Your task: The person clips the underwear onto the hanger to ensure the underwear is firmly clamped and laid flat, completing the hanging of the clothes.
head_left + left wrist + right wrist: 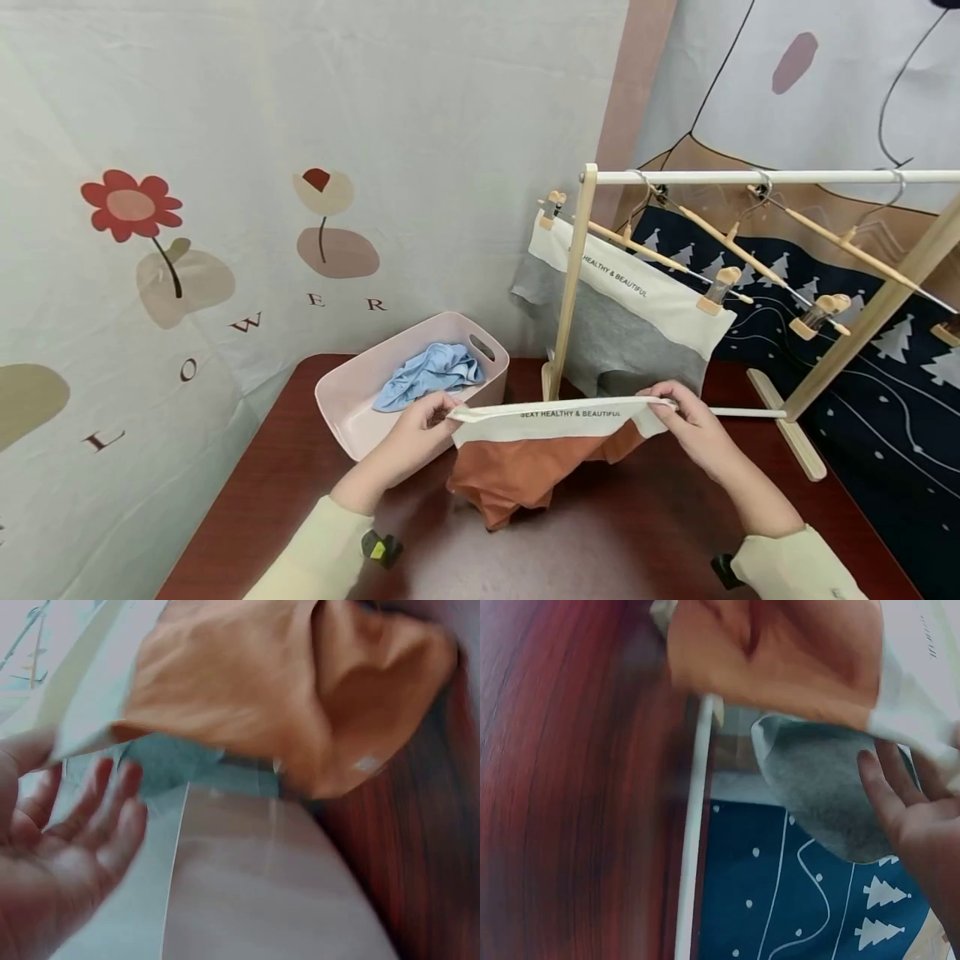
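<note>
"How are the orange briefs (513,473) held?"

"Above the table (615,533), the waistband (562,421) spread left to right, its ends pinched by the left hand (422,425) and right hand (688,425)."

"And the hangers (735,249)?"

"Beyond, with the right hand nearer."

Front tabletop (592,562) is passable; basin (390,354) and rack (572,292) block behind.
</note>
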`<act>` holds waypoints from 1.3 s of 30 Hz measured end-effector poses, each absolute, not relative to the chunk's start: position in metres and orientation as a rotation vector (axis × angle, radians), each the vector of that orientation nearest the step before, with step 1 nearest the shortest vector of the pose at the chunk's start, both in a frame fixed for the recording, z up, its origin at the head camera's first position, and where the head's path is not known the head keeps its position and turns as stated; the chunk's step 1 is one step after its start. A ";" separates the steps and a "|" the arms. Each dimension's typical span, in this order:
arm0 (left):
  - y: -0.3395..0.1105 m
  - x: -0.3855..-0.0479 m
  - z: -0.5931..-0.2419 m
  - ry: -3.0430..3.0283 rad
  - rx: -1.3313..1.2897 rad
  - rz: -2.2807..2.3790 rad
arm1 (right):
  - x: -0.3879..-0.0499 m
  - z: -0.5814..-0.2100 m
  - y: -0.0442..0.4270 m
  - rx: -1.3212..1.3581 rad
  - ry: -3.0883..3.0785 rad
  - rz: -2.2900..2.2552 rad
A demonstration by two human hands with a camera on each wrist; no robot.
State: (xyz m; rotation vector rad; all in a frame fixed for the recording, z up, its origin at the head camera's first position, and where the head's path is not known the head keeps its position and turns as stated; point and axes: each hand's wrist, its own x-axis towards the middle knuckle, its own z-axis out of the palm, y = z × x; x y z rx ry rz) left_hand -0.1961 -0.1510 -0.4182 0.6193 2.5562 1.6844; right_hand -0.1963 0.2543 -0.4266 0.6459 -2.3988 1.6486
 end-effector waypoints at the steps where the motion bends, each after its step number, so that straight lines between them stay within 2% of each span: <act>1: -0.149 -0.195 -0.416 2.428 0.598 1.782 | -0.196 -0.425 0.254 0.653 -2.358 1.765; 7: -0.135 -0.191 -0.409 1.889 0.373 2.135 | -0.193 -0.416 0.248 0.556 -2.174 2.241; 17: -0.132 -0.182 -0.410 2.022 0.131 2.048 | -0.186 -0.402 0.247 0.310 -2.430 2.362; 21: -0.131 -0.181 -0.421 2.213 0.179 1.810 | -0.188 -0.414 0.250 0.289 -2.689 2.193; 28: -0.118 -0.186 -0.459 2.715 0.334 1.211 | -0.199 -0.466 0.244 0.190 -3.011 1.493; 39: -0.096 -0.209 -0.501 2.951 0.163 1.016 | -0.218 -0.502 0.238 0.325 -2.935 1.011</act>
